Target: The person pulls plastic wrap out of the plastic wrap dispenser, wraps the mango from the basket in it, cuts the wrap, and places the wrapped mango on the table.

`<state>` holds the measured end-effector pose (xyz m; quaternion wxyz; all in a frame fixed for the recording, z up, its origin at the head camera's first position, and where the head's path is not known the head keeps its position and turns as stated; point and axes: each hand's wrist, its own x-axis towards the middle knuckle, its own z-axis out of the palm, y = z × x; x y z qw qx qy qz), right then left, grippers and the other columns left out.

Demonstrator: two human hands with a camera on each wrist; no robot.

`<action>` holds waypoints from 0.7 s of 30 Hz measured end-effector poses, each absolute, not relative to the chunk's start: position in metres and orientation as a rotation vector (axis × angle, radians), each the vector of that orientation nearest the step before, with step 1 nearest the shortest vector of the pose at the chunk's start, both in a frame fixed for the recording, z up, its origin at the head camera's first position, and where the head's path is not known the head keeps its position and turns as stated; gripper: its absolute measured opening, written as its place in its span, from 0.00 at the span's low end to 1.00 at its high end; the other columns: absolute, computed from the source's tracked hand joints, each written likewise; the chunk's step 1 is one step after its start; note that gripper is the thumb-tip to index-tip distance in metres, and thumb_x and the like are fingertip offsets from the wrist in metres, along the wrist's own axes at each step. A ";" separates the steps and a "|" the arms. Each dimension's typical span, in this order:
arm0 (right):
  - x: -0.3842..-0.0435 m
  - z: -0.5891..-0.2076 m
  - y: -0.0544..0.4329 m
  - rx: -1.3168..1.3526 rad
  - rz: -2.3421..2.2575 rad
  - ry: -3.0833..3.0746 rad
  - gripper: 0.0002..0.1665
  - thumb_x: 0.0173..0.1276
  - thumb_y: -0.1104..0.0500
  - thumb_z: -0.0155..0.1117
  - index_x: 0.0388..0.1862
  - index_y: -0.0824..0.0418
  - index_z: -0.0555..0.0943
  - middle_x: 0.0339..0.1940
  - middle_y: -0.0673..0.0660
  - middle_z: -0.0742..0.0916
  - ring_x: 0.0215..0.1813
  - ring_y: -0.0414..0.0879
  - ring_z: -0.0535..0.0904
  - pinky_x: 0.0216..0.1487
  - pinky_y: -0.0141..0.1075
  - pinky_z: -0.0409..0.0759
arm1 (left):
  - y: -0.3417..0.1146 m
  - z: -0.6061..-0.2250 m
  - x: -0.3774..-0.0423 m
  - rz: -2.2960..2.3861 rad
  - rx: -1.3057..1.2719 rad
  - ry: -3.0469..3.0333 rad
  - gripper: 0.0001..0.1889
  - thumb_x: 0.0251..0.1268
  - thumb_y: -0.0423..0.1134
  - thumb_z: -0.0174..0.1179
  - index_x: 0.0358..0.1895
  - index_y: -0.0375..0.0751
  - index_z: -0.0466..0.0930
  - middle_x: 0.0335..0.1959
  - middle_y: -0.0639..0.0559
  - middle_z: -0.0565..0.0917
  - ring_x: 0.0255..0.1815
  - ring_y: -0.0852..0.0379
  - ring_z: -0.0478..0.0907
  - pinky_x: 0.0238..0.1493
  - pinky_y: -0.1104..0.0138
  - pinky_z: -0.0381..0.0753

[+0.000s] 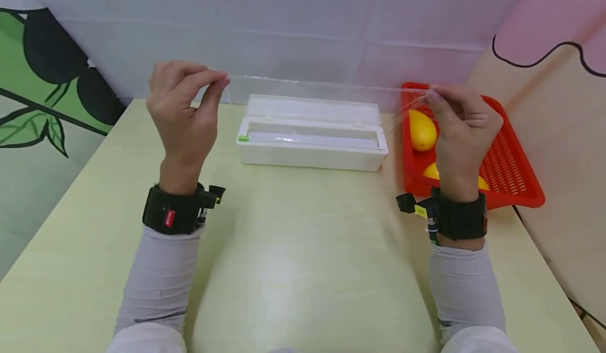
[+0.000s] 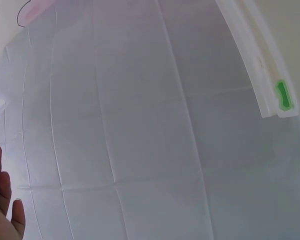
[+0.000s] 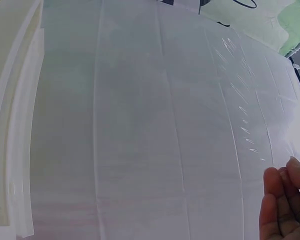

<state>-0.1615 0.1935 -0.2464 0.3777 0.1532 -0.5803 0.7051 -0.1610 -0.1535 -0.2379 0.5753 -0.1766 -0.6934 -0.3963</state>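
A thin sheet of clear cling film (image 1: 322,83) is stretched between both raised hands, its top edge a faint shiny line. My left hand (image 1: 184,106) pinches one corner between thumb and index finger. The other corner is pinched by my right hand (image 1: 466,127), in front of the red basket. Behind the film stands a white cling film dispenser box (image 1: 312,155), its lid (image 1: 312,108) tilted back and a green slider (image 1: 243,138) at its left end. Glints on the film (image 3: 242,112) show in the right wrist view, near the right hand's fingertips.
A red plastic basket (image 1: 521,184) with yellow fruits (image 1: 423,130) stands at the right of the table, partly hidden by the right hand. A pale wall covering (image 1: 293,42) rises behind the table (image 1: 284,248). Both wrists wear black camera straps.
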 end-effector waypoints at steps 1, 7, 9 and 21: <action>-0.161 -0.246 0.194 0.392 1.802 -1.483 0.07 0.64 0.72 0.66 0.39 0.78 0.85 0.35 0.63 0.89 0.39 0.54 0.84 0.52 0.36 0.82 | -0.153 -0.237 -0.160 -0.928 -0.411 -1.624 0.06 0.58 0.31 0.71 0.28 0.29 0.88 0.26 0.36 0.80 0.37 0.36 0.73 0.46 0.67 0.63; -0.157 -0.240 0.194 0.383 1.805 -1.476 0.08 0.64 0.72 0.68 0.39 0.78 0.85 0.35 0.64 0.88 0.39 0.54 0.83 0.51 0.36 0.82 | -0.149 -0.231 -0.156 -0.939 -0.406 -1.614 0.06 0.58 0.31 0.72 0.28 0.29 0.88 0.26 0.35 0.80 0.37 0.36 0.73 0.46 0.67 0.62; -0.158 -0.239 0.195 0.379 1.807 -1.473 0.08 0.64 0.72 0.67 0.39 0.77 0.85 0.35 0.63 0.88 0.39 0.54 0.83 0.51 0.36 0.82 | -0.149 -0.230 -0.156 -0.941 -0.404 -1.611 0.06 0.58 0.31 0.72 0.28 0.29 0.88 0.26 0.35 0.80 0.37 0.36 0.73 0.46 0.67 0.62; -0.158 -0.233 0.199 0.411 1.882 -1.415 0.07 0.64 0.74 0.65 0.40 0.77 0.85 0.35 0.63 0.88 0.39 0.53 0.84 0.52 0.36 0.82 | -0.147 -0.226 -0.157 -0.953 -0.403 -1.592 0.06 0.58 0.30 0.71 0.28 0.28 0.88 0.26 0.34 0.80 0.37 0.36 0.72 0.46 0.68 0.60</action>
